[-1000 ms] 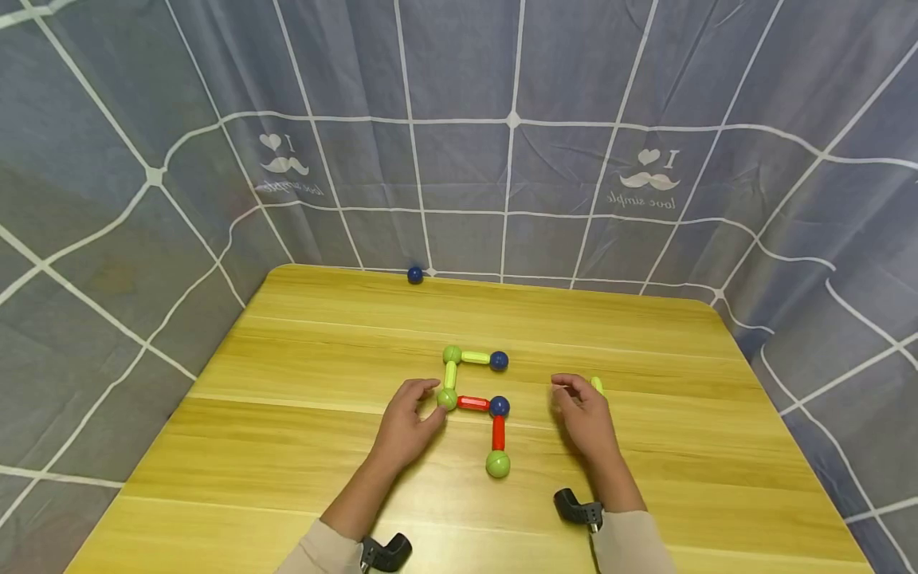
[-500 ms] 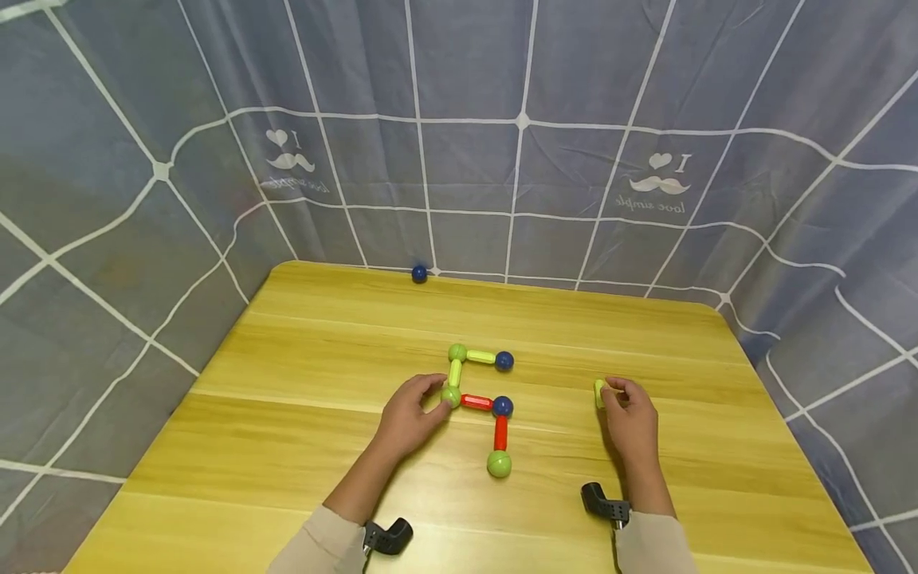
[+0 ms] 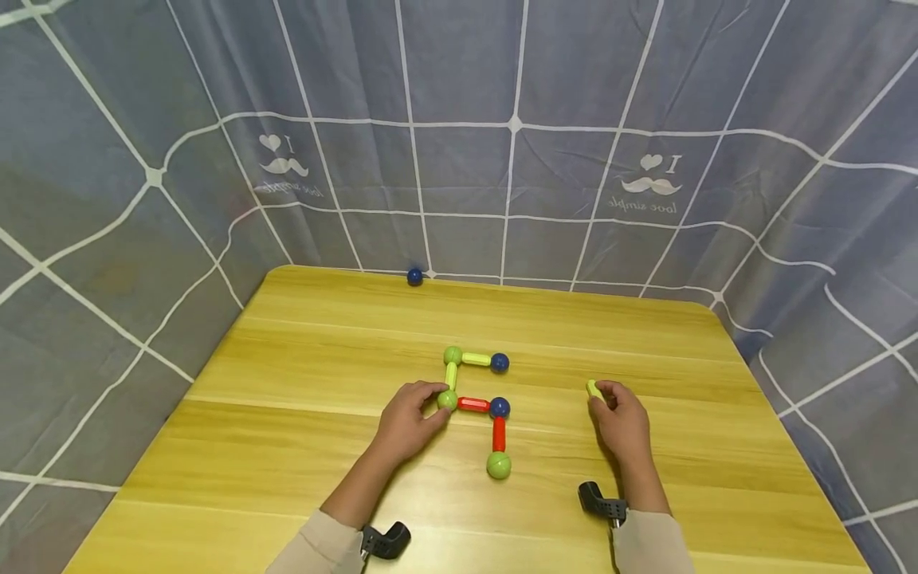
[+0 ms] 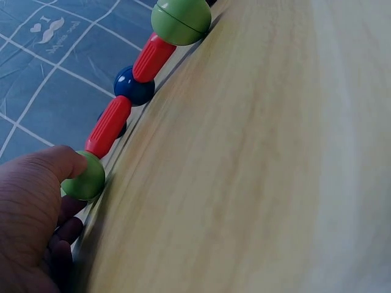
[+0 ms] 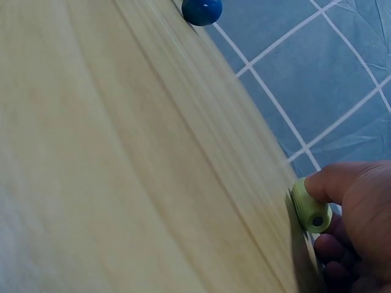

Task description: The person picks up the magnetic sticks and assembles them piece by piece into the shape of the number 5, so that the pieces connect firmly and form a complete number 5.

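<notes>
On the table lies a joined chain of balls and rods. Its left side has an upper green ball [image 3: 453,355], a yellow-green rod [image 3: 451,376] and a lower green ball [image 3: 448,399]. My left hand [image 3: 409,421] pinches that lower ball between thumb and fingers. From there a red rod [image 3: 473,404] leads to a blue ball [image 3: 500,407], then a second red rod [image 3: 499,434] and a near green ball [image 3: 498,465]. Another yellow-green rod [image 3: 476,359] ends at an upper blue ball [image 3: 500,363]. To the right, my right hand [image 3: 622,418] pinches a loose yellow-green rod [image 5: 310,207].
A single blue ball [image 3: 414,277] sits at the table's back edge. Grey-blue curtains [image 3: 459,167] with white lines enclose the back and sides of the wooden table [image 3: 344,319]. Dark wrist cameras [image 3: 387,541] are strapped at both sleeves.
My right hand has moved right to the loose yellow-green rod and taken hold of it; the rod has since shifted slightly left. My left hand stays at the lower green ball.
</notes>
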`<state>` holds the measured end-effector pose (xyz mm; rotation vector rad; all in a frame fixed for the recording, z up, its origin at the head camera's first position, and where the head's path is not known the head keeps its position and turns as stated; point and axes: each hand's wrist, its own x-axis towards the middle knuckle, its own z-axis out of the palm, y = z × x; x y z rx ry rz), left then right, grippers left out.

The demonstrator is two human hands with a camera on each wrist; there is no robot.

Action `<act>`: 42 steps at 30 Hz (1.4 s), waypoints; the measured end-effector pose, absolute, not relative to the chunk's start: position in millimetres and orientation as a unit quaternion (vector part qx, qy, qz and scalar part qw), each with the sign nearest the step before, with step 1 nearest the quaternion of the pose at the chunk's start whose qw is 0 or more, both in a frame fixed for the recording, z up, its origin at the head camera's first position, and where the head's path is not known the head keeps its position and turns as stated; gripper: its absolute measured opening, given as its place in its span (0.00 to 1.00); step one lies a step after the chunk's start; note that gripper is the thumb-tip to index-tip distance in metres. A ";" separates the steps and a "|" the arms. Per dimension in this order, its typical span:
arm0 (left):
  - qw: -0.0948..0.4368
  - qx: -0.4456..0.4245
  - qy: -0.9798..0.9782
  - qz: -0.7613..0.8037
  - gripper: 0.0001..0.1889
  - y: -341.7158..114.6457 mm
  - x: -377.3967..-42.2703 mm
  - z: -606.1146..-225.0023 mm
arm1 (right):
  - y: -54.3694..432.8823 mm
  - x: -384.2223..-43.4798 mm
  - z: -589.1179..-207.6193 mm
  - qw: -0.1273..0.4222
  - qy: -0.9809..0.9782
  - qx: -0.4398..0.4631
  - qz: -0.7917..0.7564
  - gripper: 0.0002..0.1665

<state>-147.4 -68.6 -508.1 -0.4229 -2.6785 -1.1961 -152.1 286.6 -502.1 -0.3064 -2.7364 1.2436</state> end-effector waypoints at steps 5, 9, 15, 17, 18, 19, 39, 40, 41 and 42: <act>0.092 -0.141 -0.900 -0.402 0.16 -67.9 -146.9 -507.5 | 286.4 -153.0 -504.1 0.067 -0.907 -0.095 0.406 0.19; 0.094 -0.141 -0.900 -0.401 0.16 -67.9 -147.1 -506.8 | 286.1 -152.7 -504.1 0.067 -0.906 -0.090 0.409 0.18; 0.096 -0.141 -0.898 -0.406 0.16 -68.4 -146.6 -505.2 | 285.6 -152.8 -505.4 0.070 -0.908 -0.082 0.404 0.17; 0.096 -0.139 -0.897 -0.408 0.16 -68.5 -146.2 -504.7 | 285.5 -153.2 -505.9 0.072 -0.909 -0.080 0.402 0.17; 0.095 -0.139 -0.897 -0.408 0.16 -68.5 -146.0 -504.5 | 285.6 -153.2 -505.9 0.072 -0.910 -0.079 0.400 0.16; 0.095 -0.138 -0.897 -0.408 0.16 -68.4 -145.9 -504.5 | 285.6 -153.2 -505.8 0.073 -0.911 -0.079 0.398 0.16; 0.089 -0.135 -0.896 -0.413 0.16 -68.0 -145.8 -508.4 | 265.1 -148.3 -496.9 0.049 -0.887 -0.059 0.456 0.15; 0.089 -0.135 -0.896 -0.413 0.16 -68.1 -145.8 -508.6 | 262.5 -147.8 -496.3 0.046 -0.885 -0.056 0.459 0.15; 0.089 -0.135 -0.896 -0.413 0.16 -68.2 -145.9 -509.0 | 259.9 -147.0 -495.8 0.043 -0.884 -0.054 0.462 0.15; 0.089 -0.134 -0.896 -0.413 0.16 -68.2 -146.1 -509.2 | 257.2 -146.4 -495.2 0.041 -0.882 -0.050 0.466 0.15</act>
